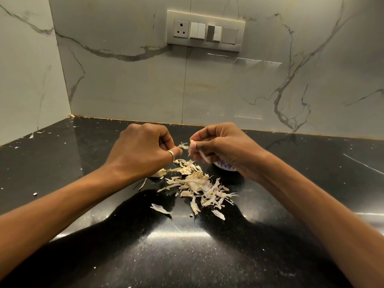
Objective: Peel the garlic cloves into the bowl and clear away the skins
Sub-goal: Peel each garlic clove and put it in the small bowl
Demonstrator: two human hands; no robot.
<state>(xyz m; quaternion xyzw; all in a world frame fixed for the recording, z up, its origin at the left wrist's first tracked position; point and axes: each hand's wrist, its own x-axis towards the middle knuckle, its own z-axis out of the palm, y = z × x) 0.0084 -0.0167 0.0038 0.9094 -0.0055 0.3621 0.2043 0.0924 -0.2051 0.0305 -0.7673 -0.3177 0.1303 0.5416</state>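
Above the skin pile (197,183), left hand (141,150) pinches a skin strip (184,146), right hand (224,148) pinches the clove (191,141): looks mid-peel; next, finish stripping, drop into bowl (225,166).

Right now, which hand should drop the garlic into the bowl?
Probably the right hand: it pinches the garlic and sits just over the bowl. The left hand only pinches skin.

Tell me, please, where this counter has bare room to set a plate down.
The black counter is mostly bare left of the left hand, toward the corner, and right of the right hand. Crowded between the hands: garlic skins and the bowl.
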